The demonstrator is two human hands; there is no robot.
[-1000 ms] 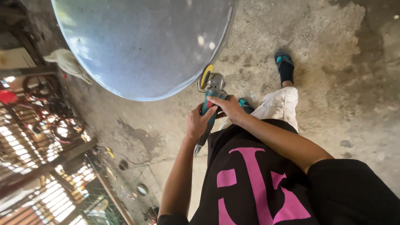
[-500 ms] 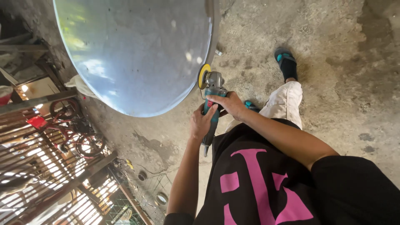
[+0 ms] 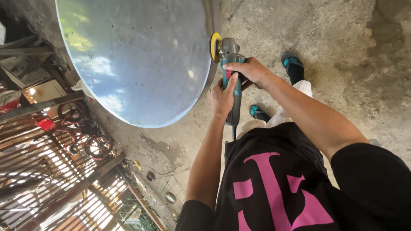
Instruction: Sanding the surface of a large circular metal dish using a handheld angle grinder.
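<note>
**A:** Start nearest the camera. What are the hands doing?

**B:** Just above the black shirt with a pink design (image 3: 278, 192) at the bottom of the frame, the left hand (image 3: 223, 99) is closed around the teal body of an angle grinder (image 3: 230, 81). The right hand (image 3: 250, 70) is wrapped over the grinder nearer its grey metal head. Both are gripping it, at centre frame, slightly above the middle.

**A:** How would that tool handle?

**B:** I'd judge it rigid and fairly hefty for its size, top-heavy toward the gear head. The long teal barrel is the sensible place to hold, with the second hand steadying up by the head, as here. A cord trails down from its rear end.

**A:** And its look?

**B:** Teal casing, a red patch near the thumb, grey head, and a yellow-backed disc (image 3: 215, 41) pointing to the upper centre.

**A:** What is the disc against?

**B:** It sits at the right rim of a large shiny metal dish (image 3: 137, 60) filling the upper left; whether it touches, I cannot tell. Beyond lie the concrete floor (image 3: 342, 42), two sandalled feet (image 3: 293, 64), and a small red bicycle (image 3: 81, 128) at far left.
</note>
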